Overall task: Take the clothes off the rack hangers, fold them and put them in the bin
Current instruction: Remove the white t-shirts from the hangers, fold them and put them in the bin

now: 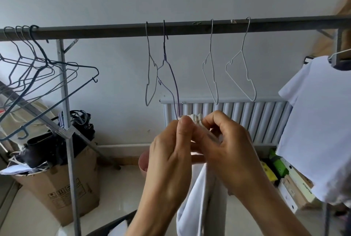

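Both hands are mid frame, below the rack bar (171,27). L hand (169,152) pinches the bunched top edge of a white garment (197,197) betw thumb + fingers. R hand (226,140) has its fingers curled round the same bunch from the other side. Neither hand is free.

Garment pos: top is scrunched at the hands, the rest drops straight down betw the forearms. Long axis = vertical, runs out the bottom of frame.

Key relation: the bunch sits right at the low tip of the dark hanger (164,49), which hangs tilted off the bar. L thumb is touching or just beside that tip. Can't tell if the cloth is hooked on the wire or already free.

Judgement: current step = getting this piece off the hanger, fold not started. Next move is prob a pull down/toward the body, away from the tip. L hand is nearer the wire, so it should guide. Risk: a snag drags the hanger along the bar.

To do: 1 white T-shirt (313,121) on a hanger far R, well apart from the hands. Pink round thing (142,159) sits low behind L hand, maybe the bin, not sure.
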A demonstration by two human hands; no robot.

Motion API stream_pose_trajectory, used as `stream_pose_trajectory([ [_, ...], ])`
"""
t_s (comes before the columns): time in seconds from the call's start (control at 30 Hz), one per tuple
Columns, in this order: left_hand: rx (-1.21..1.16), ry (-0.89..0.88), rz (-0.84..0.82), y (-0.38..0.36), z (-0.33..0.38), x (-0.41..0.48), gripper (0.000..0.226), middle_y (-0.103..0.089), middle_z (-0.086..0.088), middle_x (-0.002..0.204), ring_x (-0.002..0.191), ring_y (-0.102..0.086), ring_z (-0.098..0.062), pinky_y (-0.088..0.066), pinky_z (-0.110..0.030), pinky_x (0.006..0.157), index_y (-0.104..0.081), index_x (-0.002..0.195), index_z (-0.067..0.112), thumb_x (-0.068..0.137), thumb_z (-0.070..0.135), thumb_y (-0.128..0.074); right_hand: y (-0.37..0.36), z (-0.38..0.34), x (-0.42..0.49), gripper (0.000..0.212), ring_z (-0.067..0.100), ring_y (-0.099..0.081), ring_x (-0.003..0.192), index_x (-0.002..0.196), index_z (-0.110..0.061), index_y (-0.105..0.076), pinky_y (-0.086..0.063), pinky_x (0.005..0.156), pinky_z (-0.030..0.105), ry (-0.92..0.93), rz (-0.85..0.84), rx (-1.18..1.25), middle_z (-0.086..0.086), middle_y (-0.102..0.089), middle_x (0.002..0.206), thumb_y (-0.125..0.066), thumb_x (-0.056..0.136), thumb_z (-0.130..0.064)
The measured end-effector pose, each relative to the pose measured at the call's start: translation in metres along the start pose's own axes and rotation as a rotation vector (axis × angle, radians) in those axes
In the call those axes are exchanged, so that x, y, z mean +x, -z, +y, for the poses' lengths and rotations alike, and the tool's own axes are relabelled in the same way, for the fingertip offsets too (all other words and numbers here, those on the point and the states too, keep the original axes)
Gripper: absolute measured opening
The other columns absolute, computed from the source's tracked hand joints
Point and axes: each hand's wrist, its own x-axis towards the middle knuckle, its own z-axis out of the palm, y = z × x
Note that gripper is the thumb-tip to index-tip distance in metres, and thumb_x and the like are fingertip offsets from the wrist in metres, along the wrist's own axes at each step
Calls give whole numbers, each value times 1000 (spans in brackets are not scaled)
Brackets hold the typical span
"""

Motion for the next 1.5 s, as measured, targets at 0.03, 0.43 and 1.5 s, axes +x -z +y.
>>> stream_pose_trajectory([
  [0.03,-50,16,-31,-2,4,-3,47,-76,-4,79,75,-74,-16,-56,-22,59,-71,92,12,92,45,-37,1,0,0,23,14,-72,77,87,-28,-57,-61,64,36,-5,-6,-15,-3,-69,82,-63,85,-50],
  [0.43,77,209,-144,47,-31,23,33,-74,2,107,97,-68,-13,-50,-16,71,-71,109,21,83,42,-72,39,8,9,24,11,-39,65,81,-7,-53,-34,56,19,18,-101,219,-1,-45,68,-63,90,-26],
  [1.5,721,-304,-360,23,33,84,50,-41,5,60,57,-35,-6,-34,-26,54,-50,66,3,89,45,-63,38,58,-18,33,10,-68,102,110,-17,-63,-55,93,41,-176,-249,118,-1,-73,104,-60,83,-36],
])
